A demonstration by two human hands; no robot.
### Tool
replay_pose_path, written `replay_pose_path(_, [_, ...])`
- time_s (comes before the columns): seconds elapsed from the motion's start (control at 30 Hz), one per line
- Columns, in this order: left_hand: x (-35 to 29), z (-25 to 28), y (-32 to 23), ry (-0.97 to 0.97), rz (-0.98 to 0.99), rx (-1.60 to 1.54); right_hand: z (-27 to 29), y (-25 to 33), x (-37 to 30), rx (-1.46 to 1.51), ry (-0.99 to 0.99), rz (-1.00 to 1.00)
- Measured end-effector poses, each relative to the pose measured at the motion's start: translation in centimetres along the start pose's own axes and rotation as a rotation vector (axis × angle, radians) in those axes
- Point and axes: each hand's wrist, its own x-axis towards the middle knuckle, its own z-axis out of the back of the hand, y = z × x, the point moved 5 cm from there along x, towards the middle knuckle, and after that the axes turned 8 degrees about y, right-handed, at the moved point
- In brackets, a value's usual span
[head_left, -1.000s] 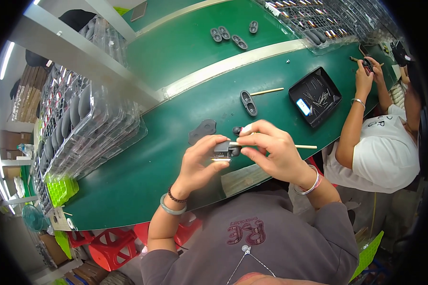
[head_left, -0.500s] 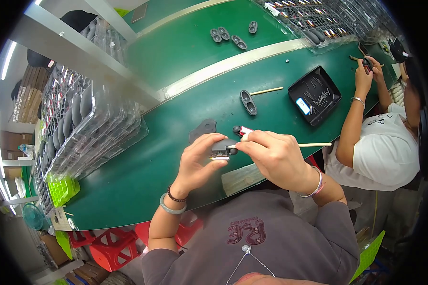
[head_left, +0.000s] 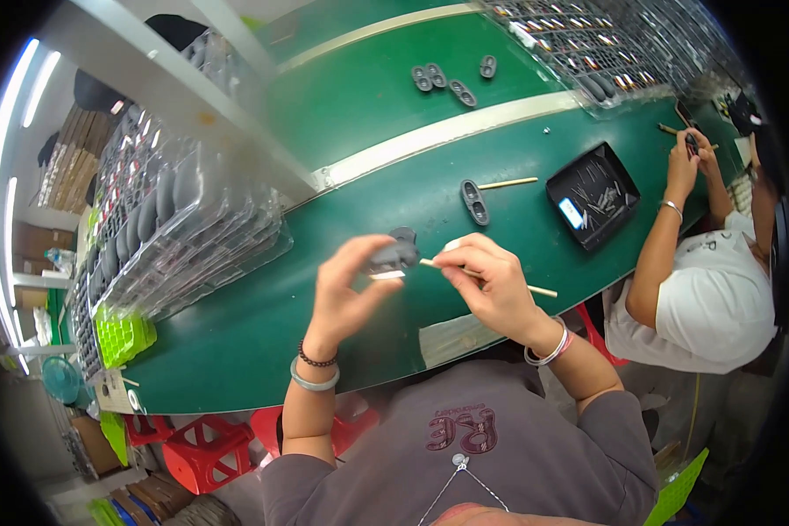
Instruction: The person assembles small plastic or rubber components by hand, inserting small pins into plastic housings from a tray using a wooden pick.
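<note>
My left hand pinches a small dark grey casing with a white strip along its lower side; motion smears it somewhat. My right hand grips a thin pale wooden stick, whose near tip points at the casing's right end and looks slightly apart from it. Something small and white shows at my right fingertips; what it belongs to is hidden. Behind the casing, a flat dark grey piece is partly covered. Farther off lies a dark grey two-hollow shell, with another wooden stick beside it.
A black tray of thin metal pins stands to the right, near a co-worker handling a dark part. Several similar shells lie beyond the pale strip. Clear plastic trays are stacked at left, and more at far right.
The stick has come away from the casing, and my hands are a little farther apart. The red and white part by my right fingers no longer shows. The whole view has shifted slightly.
</note>
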Motion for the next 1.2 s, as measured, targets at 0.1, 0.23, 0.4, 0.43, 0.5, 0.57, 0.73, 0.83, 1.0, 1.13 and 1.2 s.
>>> replay_pose_path(0.1, [-0.5, 1.6, 0.7, -0.159, 0.067, -0.343, -1.5, -0.6, -0.7, -0.257, -0.016, 0.046])
replay_pose_path(0.23, [-0.1, 1.5, 0.1, -0.103, -0.067, -0.352, -5.2, -0.5, -1.1, -0.480, 0.093, 0.151])
replay_pose_path(0.4, [-0.2, 1.0, 0.3, -0.205, 0.026, -0.455, -4.7, -0.8, -0.6, -0.480, -0.009, 0.219])
replay_pose_path(0.43, [-0.3, 1.1, 0.4, -0.208, 0.026, -0.457, -4.0, -0.5, -0.4, -0.417, -0.050, 0.207])
replay_pose_path(0.5, [-0.3, 0.7, 0.8, -0.103, -0.010, -0.529, -2.7, 0.1, 0.7, -0.323, -0.037, 0.136])
replay_pose_path(0.57, [-0.4, 0.1, 1.2, -0.130, 0.002, -0.597, -1.6, 0.2, 2.2, 0.003, -0.062, -0.004])
replay_pose_path(0.73, [-0.4, -1.9, 1.7, -0.231, 0.126, -0.889, -1.3, -0.5, 4.6, 0.076, 0.073, 0.081])
replay_pose_path(0.83, [-0.4, -0.6, 0.9, -0.300, -0.007, -0.162, -1.1, -1.1, 5.2, -0.090, 0.235, 0.073])
replay_pose_path(1.0, [-0.1, -1.0, 2.8, -0.253, 0.087, -0.376, -1.9, -4.4, 5.3, 0.397, 0.417, -0.185])
replay_pose_path(1.13, [-0.6, -0.6, 4.1, -0.316, 0.252, -0.710, -2.8, -4.8, 5.7, 0.752, 0.465, -0.319])
replay_pose_path(1.2, [-0.7, -0.7, 3.8, -0.384, 0.204, -0.504, -3.0, -5.2, 5.6, 0.496, 0.430, -0.216])
